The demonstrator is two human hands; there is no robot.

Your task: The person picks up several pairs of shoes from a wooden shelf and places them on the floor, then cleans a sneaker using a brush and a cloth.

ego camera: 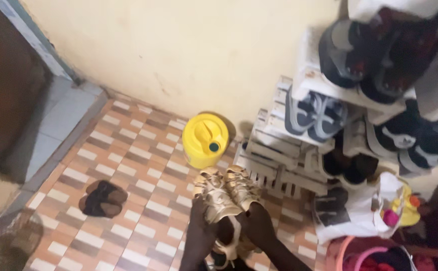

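Note:
My left hand (202, 232) and my right hand (260, 227) come up from the bottom middle of the head view and together hold a pair of gold strappy sandals (225, 192), toes pointing away from me. The left hand grips the left sandal from below, the right hand the right one. The sandals are just in front of a white slatted shoe rack (275, 165), near its lowest shelf. The fingers are partly hidden under the sandals.
A yellow plastic jerrycan (205, 140) stands against the cream wall beside the rack. The rack holds several dark and grey sneakers (314, 114). A dark brown pair of sandals (102, 198) lies on the checked floor. A white bag (363, 211) and pink basket (364, 253) sit at right.

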